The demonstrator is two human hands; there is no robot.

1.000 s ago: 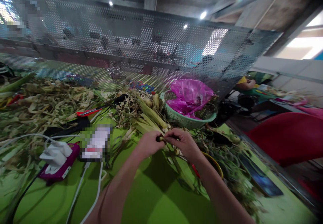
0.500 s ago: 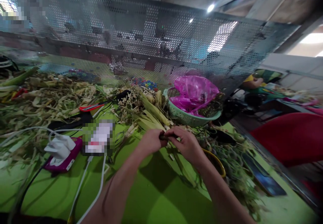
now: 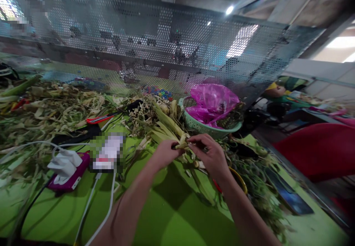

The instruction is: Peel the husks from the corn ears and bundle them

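My left hand (image 3: 165, 153) is closed around a small pale-green bundle that looks like folded corn husk (image 3: 182, 146). At the bundle's right end, my right hand (image 3: 208, 153) pinches with thumb and forefinger. Both hands are above the green table (image 3: 177, 201). Just behind them lie long yellow-green corn husks (image 3: 166, 127). A pale cut stalk end (image 3: 197, 164) shows below my right hand, and a yellow ring-shaped rim (image 3: 240, 179) is partly hidden by my right wrist.
A mint-green basket (image 3: 210, 130) with a pink plastic bag (image 3: 213, 102) stands behind the hands. Dried husks (image 3: 61, 105) cover the left. A red cutter (image 3: 100, 119), a phone (image 3: 109, 151) and a purple power block (image 3: 70, 172) with white cables lie nearer. Another phone (image 3: 291, 192) is at right.
My right hand has shifted slightly right and its fingers have lifted. More of the pale husk bundle now shows between the hands. My left hand has barely moved.
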